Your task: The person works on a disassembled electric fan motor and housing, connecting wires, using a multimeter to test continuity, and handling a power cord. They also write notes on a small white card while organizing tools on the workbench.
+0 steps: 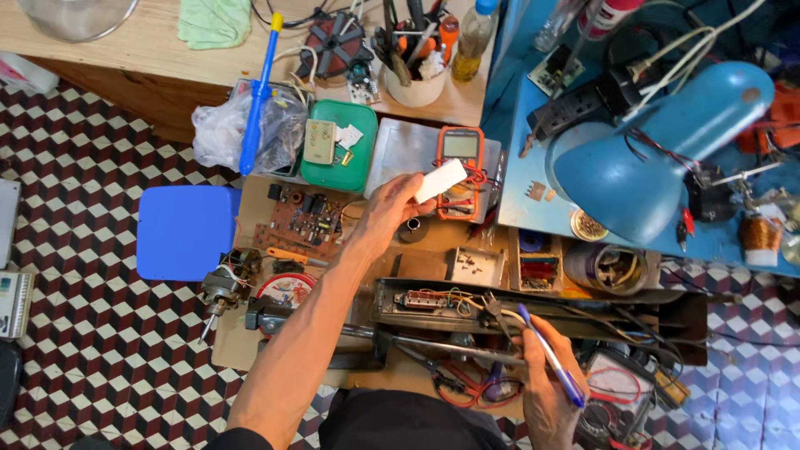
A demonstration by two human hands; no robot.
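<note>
Checkered floor lay at the left, then a blue pad (184, 232) and a circuit board (302, 218) on the cardboard's left edge. Farther right the left hand (390, 210) pinched a white block (441, 180) over the orange multimeter (460, 171), while the right hand (546, 392) gripped a blue pen (550, 357) beside the open black housing (533, 312) at the near edge. Judging by this, the block was being inspected; any next move would want a steady hold.

Two hands: left (392, 208), right (546, 392). One white block (441, 181), one pen (550, 357), two multimeters (460, 167) (612, 400), one lamp (658, 158), one circuit board (302, 218), two motors (225, 287) (335, 43), one blue lid (187, 232).
</note>
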